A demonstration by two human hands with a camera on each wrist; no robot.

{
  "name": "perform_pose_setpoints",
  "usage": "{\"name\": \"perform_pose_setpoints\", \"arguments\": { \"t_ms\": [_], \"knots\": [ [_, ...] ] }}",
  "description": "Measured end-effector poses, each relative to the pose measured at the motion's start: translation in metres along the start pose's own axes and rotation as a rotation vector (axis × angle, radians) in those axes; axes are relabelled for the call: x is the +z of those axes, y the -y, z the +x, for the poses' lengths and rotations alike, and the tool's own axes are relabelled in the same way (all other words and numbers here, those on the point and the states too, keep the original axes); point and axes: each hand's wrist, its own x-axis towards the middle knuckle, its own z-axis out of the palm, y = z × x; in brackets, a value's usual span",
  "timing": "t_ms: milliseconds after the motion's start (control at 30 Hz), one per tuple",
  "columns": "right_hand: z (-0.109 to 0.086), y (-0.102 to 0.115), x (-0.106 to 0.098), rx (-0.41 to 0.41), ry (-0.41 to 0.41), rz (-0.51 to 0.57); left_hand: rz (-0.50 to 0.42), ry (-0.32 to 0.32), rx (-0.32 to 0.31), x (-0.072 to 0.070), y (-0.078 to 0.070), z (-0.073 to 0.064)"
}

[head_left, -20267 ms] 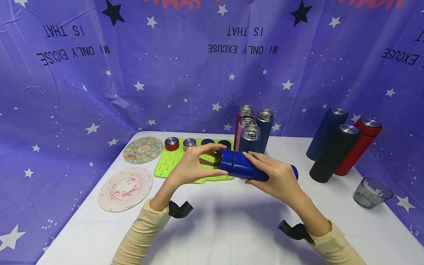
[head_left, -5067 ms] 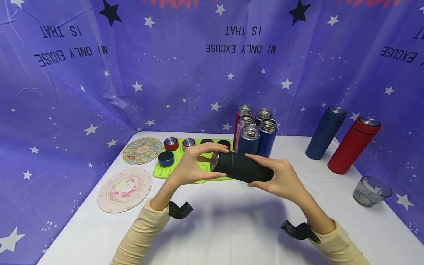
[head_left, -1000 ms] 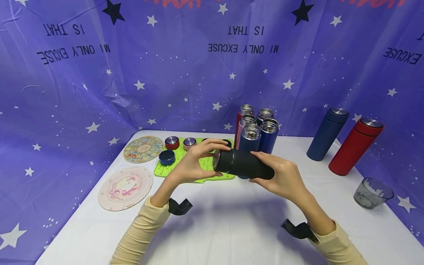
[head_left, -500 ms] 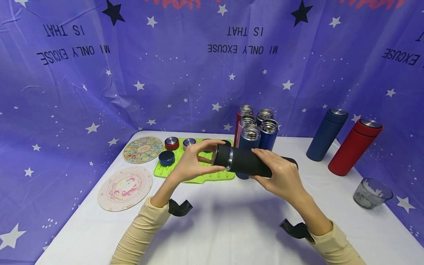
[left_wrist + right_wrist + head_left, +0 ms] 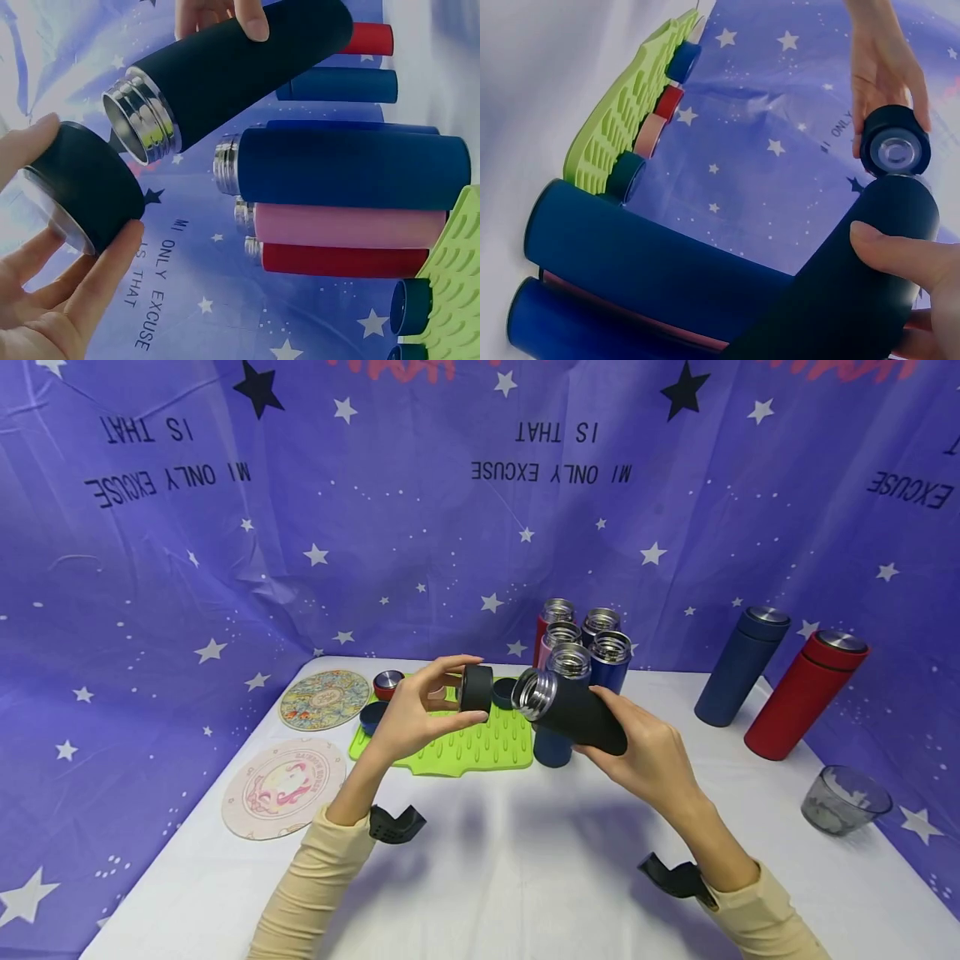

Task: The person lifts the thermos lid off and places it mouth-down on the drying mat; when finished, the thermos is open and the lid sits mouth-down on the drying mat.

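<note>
My left hand [image 5: 411,714] pinches a black thermos lid [image 5: 477,688] between thumb and fingers. In my right hand [image 5: 651,753] is the matching black thermos bottle [image 5: 585,717], gripped round its body and tilted, its bare steel mouth facing the lid. A small gap parts lid and mouth in the head view. From the left wrist camera, the lid [image 5: 86,187] shows its dark side and the bottle's threaded neck [image 5: 142,116] is uncovered. The lid's underside [image 5: 897,152] faces the right wrist camera. Both are held in the air above the table.
Behind the black bottle stand several lidless bottles [image 5: 611,664]. A green mat [image 5: 472,752] carries several lids, including a dark one [image 5: 504,693]. At right are capped blue [image 5: 738,668] and red [image 5: 806,693] bottles and a glass cup [image 5: 845,800]. Two round mats [image 5: 324,699] lie left.
The black lid has come off its bottle. My left hand has drawn it leftward, and the bottle's steel mouth now shows. Earlier, a blue bottle joined the lidless group and its lid the mat.
</note>
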Motion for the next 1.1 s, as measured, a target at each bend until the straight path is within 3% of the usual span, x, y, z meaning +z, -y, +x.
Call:
{"name": "perform_pose_setpoints", "arguments": {
  "t_ms": [300,567,800,1100],
  "knots": [
    [0.001,-0.012,-0.003,0.094,-0.018,0.115,0.099,0.009,-0.039,-0.01,0.002,-0.001],
    [-0.001,-0.023,-0.005,0.186,-0.031,0.286,0.215,0.024,-0.089,-0.028,0.063,0.003],
    [-0.007,-0.029,-0.002,0.324,-0.021,0.392,0.279,0.06,-0.113,-0.038,0.092,0.004],
    [-0.016,-0.04,0.001,0.467,-0.017,0.454,0.453,0.14,-0.16,-0.044,0.121,0.007]
  ]
}}
